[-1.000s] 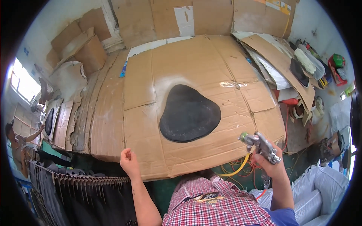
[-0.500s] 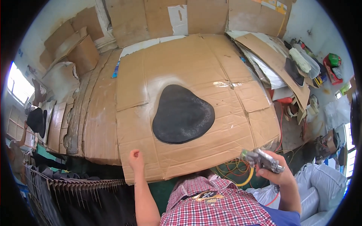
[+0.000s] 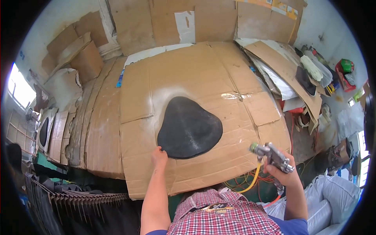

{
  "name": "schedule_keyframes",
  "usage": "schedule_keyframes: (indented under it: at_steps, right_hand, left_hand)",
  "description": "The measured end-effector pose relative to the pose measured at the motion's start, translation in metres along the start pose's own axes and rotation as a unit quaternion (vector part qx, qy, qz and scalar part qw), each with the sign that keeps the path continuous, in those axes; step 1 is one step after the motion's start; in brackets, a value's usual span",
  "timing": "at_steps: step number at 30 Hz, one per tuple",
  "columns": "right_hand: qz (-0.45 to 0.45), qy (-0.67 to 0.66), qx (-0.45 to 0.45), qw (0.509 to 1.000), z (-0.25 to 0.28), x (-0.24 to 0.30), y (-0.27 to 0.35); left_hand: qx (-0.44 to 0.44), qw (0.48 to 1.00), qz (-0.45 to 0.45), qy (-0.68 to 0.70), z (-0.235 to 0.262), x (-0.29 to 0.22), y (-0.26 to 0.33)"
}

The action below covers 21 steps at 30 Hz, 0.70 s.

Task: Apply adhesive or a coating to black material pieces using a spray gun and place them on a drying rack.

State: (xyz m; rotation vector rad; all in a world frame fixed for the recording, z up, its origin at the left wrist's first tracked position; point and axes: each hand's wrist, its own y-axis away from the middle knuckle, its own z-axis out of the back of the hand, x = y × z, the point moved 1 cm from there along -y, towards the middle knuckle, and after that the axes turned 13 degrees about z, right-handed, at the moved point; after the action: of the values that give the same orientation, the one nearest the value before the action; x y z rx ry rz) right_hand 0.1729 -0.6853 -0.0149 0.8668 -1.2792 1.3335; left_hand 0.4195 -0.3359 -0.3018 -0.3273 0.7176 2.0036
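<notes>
A flat black rounded-triangle piece (image 3: 190,127) lies in the middle of the worktop (image 3: 105,129), on overlapping sheets of brown cardboard (image 3: 219,78) that seem meant to catch whatever misses the piece. A pale misty halo on the cardboard at about 10 to 12 o'clock around the piece fits that reading.

The left hand (image 3: 159,156) rests palm down at the piece's 7 o'clock corner, fingers touching or just lapping its edge. Its grip is not closed on anything; it looks to be pinning the edge flat, or ready to turn the piece.

The right hand (image 3: 282,172) is at about 4 o'clock from the piece, off the near edge of the worktop, its grip closed around a metal spray gun (image 3: 271,155). The gun's nozzle end, with a greenish cap, points back toward the piece at roughly 10 o'clock. It is held well apart from the surface and to the side, likely so that the left arm stays out of its line. A yellow hose (image 3: 253,181) drops from the gun below the worktop.

At 2 o'clock, leaning cardboard offcuts (image 3: 282,66) and clutter sit clear of the working area. At 9 o'clock, another dark piece (image 3: 44,131) lies on a light sheet near the window.
</notes>
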Motion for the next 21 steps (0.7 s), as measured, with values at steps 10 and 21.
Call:
schedule_keyframes:
  at_steps: [10, 21]
  right_hand:
    - [-0.041, 0.005, -0.009, 0.999, 0.017, 0.0, 0.028]
    - [-0.029, -0.045, -0.135, 0.989, 0.021, -0.027, 0.011]
  left_hand:
    - [-0.1, 0.994, -0.001, -0.042, -0.013, -0.016, 0.002]
    - [0.026, 0.933, 0.119, 0.338, -0.03, -0.004, -0.027]
